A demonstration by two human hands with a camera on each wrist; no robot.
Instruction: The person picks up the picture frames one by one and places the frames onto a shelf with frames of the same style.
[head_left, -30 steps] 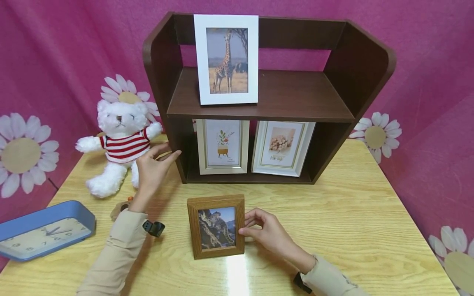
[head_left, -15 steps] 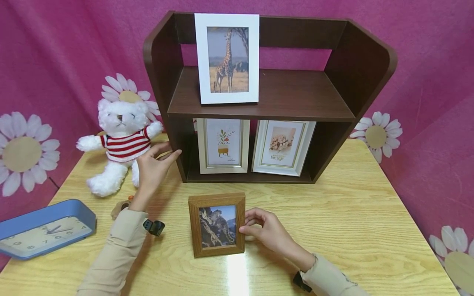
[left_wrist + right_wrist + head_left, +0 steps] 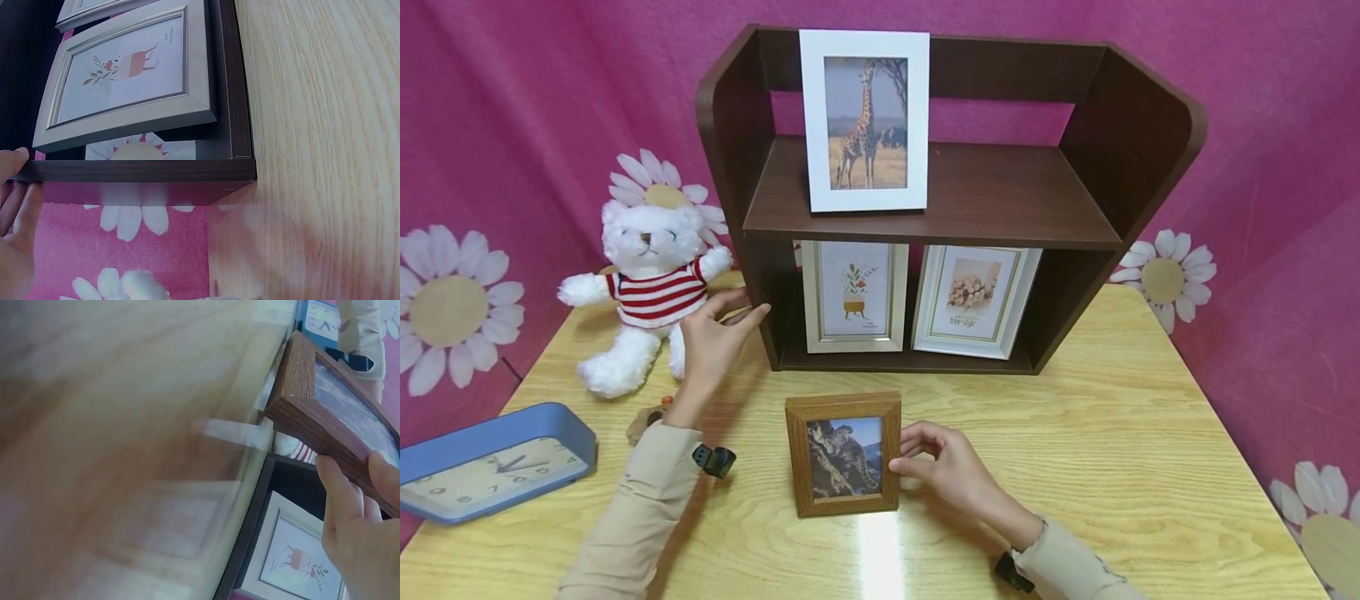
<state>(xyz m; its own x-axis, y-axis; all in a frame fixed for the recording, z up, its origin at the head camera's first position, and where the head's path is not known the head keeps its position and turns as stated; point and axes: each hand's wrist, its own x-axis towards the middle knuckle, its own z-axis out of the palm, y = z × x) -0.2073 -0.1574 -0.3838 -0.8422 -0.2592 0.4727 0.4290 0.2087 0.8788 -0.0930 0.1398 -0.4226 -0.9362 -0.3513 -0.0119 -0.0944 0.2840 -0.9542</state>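
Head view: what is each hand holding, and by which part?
The right hand holds the brown picture frame by its right edge; the left hand grips the dark shelf by the front edge of its left panel.

Looking forward-down, the head view shares the shelf (image 3: 1015,192) with nearer wrist views.

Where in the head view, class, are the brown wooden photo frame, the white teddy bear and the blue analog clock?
Brown wooden photo frame (image 3: 845,457): head view, on the picture inside its border.
White teddy bear (image 3: 660,296): head view, on its striped sweater.
Blue analog clock (image 3: 492,473): head view, on its dial.
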